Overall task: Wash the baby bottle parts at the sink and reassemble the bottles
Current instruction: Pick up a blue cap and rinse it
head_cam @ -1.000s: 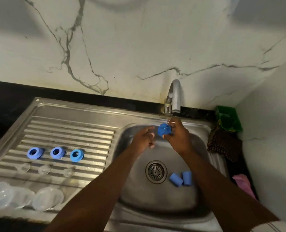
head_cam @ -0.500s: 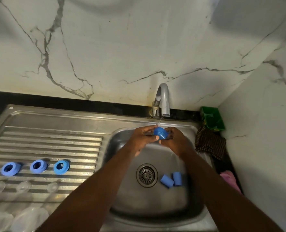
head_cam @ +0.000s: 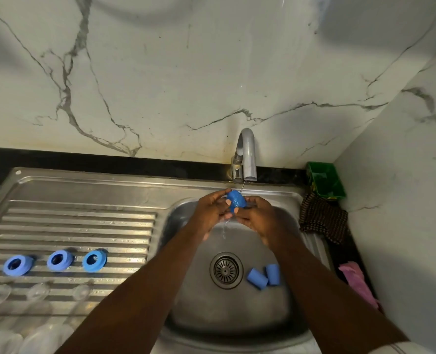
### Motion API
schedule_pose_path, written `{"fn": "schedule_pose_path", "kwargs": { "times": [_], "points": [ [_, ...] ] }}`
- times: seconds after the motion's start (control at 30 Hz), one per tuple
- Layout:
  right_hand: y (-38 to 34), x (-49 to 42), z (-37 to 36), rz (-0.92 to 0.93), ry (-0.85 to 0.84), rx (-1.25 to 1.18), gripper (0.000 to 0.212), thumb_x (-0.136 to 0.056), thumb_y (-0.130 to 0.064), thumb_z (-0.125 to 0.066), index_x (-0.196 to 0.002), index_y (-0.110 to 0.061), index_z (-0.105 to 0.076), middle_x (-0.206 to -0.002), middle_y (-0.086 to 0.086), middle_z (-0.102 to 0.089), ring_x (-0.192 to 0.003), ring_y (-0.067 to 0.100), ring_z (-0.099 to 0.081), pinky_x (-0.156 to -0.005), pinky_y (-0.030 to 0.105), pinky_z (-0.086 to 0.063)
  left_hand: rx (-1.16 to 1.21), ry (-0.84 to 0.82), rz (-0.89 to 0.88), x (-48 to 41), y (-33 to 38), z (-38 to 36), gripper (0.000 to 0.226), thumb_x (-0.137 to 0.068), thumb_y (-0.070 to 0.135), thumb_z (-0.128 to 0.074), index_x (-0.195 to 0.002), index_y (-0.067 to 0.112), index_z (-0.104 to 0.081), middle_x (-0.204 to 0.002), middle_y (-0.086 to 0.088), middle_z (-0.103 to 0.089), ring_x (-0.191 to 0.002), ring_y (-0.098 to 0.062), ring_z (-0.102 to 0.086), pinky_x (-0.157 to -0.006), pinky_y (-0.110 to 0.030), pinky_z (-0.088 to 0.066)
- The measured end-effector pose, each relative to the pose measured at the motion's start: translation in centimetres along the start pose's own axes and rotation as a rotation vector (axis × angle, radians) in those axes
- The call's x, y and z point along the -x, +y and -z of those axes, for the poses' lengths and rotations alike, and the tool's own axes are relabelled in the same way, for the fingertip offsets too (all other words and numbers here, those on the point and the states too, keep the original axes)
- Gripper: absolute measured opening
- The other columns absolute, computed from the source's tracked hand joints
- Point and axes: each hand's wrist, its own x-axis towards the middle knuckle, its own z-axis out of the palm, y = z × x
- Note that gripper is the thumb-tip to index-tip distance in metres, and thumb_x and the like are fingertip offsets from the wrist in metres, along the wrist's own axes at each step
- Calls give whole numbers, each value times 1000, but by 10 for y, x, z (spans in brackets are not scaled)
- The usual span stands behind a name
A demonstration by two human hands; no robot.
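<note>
A blue bottle cap (head_cam: 236,201) is held under a thin stream from the tap (head_cam: 247,157), with my left hand (head_cam: 211,212) and my right hand (head_cam: 256,217) both gripping it above the sink basin (head_cam: 275,310). Water runs off below it. Two more blue caps (head_cam: 257,278) (head_cam: 273,274) lie in the basin right of the drain (head_cam: 226,270). On the ribbed drainboard (head_cam: 84,226) stand three blue collar rings (head_cam: 17,264) (head_cam: 59,260) (head_cam: 94,260). In front of them sit three clear teats (head_cam: 39,291), and clear bottles (head_cam: 43,338) lie at the bottom left edge.
A green tub (head_cam: 325,182) stands in the back right corner with a dark checked cloth (head_cam: 323,221) in front of it. A pink cloth (head_cam: 357,282) lies along the right wall. A marble wall rises behind the sink and on the right.
My left hand has closed in on the blue cap, so both hands now hold it under the stream. My head has turned right and tilted up, shifting the drainboard items left and down.
</note>
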Motion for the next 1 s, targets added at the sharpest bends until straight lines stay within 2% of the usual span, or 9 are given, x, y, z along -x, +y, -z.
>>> {"fn": "schedule_pose_path", "kwargs": {
  "times": [0.1, 0.23, 0.4, 0.53, 0.63, 0.7, 0.8, 0.9, 1.0],
  "points": [
    [3, -2, -3, -30, -40, -74, 33, -90, 2, -66, -120, -9, -58, -119, 15, -66, -105, 26, -69, -81, 27, -58, -72, 29, -19, -1, 0, 3, 42, -92, 7, -68, -132, 17, -61, -117, -11, -71, -101, -23, -73, -91, -44, -59],
    [8, -1, -4, -5, -59, -46, 36, -90, 2, -64, -123, -10, -58, -119, 13, -67, -106, 26, -68, -79, 28, -59, -49, 15, 24, 3, -5, 7, 49, -91, 2, -67, -137, 16, -56, -125, -12, -66, -109, -25, -70, -91, -40, -59],
    [16, -2, -5, 139, -40, 198, 52, -79, 2, -76, -125, -10, -56, -120, 11, -66, -111, 27, -65, -97, 46, -54, 111, 39, 176, 12, -18, 4, 29, -100, 6, -55, -128, 10, -59, -117, -13, -69, -97, -21, -72, -85, -33, -60],
    [15, -4, -6, 271, 35, 367, 48, -80, -9, -78, -124, -16, -58, -112, 2, -67, -101, 17, -66, -92, 41, -55, 93, -11, 263, 17, -19, -5, 24, -107, 20, -43, -123, 13, -60, -106, -10, -69, -91, -20, -70, -84, -39, -58],
    [10, -1, -8, 341, 73, 416, 47, -83, -5, -74, -124, -16, -56, -108, -3, -63, -94, 8, -61, -80, 20, -51, 115, -44, 307, 16, -17, -9, 28, -108, 23, -38, -125, 13, -59, -112, -11, -68, -94, -21, -69, -83, -39, -57],
    [11, -3, -7, 433, 120, 503, 46, -80, -2, -75, -119, -17, -56, -106, -4, -63, -95, 5, -60, -76, 14, -45, 104, -34, 333, 15, -18, -10, 27, -108, 20, -37, -121, 13, -59, -108, -10, -67, -94, -22, -68, -84, -40, -56],
    [14, -3, -5, 471, 144, 614, 46, -77, -2, -77, -112, -18, -53, -100, -3, -61, -89, 6, -59, -70, 13, -44, -16, 14, 362, 12, -21, -8, 25, -105, 17, -40, -119, 12, -60, -105, -8, -68, -96, -23, -66, -89, -42, -55],
    [18, -8, -4, 471, 191, 726, 49, -76, -11, -81, -116, -21, -54, -107, -2, -62, -96, 13, -60, -79, 26, -50, -54, 96, 366, 9, -26, -1, 25, -105, 18, -44, -121, 14, -62, -108, -7, -70, -97, -23, -65, -90, -42, -55],
    [19, -9, 3, 408, 58, 802, 50, -77, -15, -82, -119, -20, -56, -110, -3, -62, -101, 15, -61, -79, 23, -45, -44, 142, 375, 8, -30, 8, 24, -105, 18, -47, -122, 15, -62, -117, -10, -70, -98, -24, -66, -85, -39, -56]
  ]
}}
